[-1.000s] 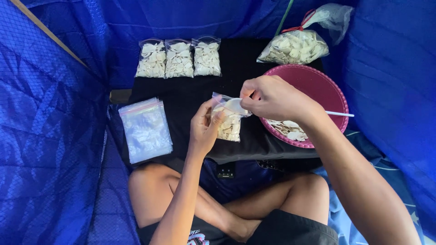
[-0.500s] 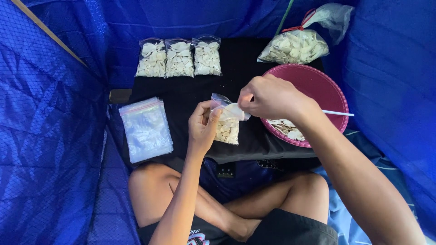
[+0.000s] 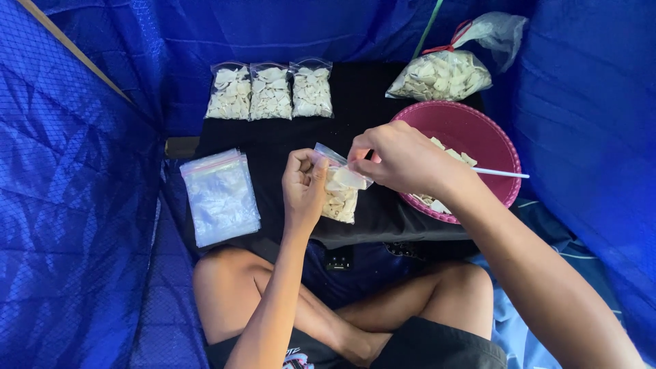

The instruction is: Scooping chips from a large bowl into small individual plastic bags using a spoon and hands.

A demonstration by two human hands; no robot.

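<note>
Head view, looking steeply down, close.

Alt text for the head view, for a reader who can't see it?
The left hand holds a small clear bag open while the right hand pushes a pale chip into it. A pink bowl sits right; three filled bags line the back.

Blue tarpaulin walls close in on all sides, creased and sunlit. A black cloth covers the low table; a wooden pole slants at upper left.
</note>
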